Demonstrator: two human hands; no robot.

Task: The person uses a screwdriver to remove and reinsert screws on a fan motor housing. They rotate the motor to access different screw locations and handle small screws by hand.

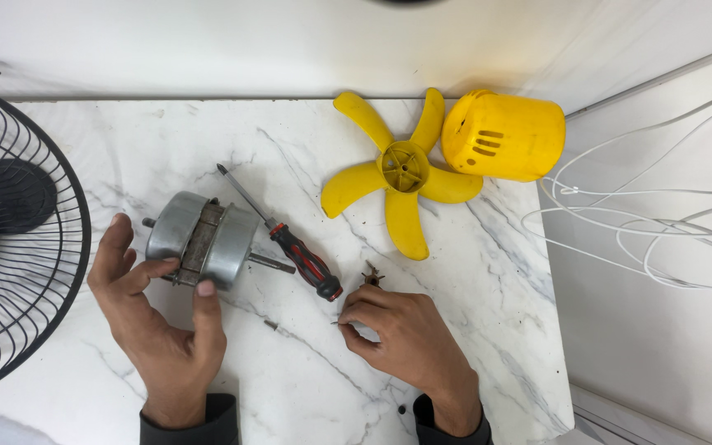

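1. Head view: left hand [154, 317] gripping silver fan motor [202, 240] from below, thumb and fingers clamped on casing, shaft sticking out toward right hand.
2. Right hand [401, 334] pinched narrow on a tiny screw [335, 323], fingertips on marble table [306, 387].
3. Between hands, just above: red-black screwdriver [286, 239], tip up-left, touching motor shaft.
4. Beyond right hand: yellow fan blade [401, 177], yellow motor cover [504, 136].
5. Left of left hand: black fan grille [10, 231].
6. Far right: white cable [653, 222].
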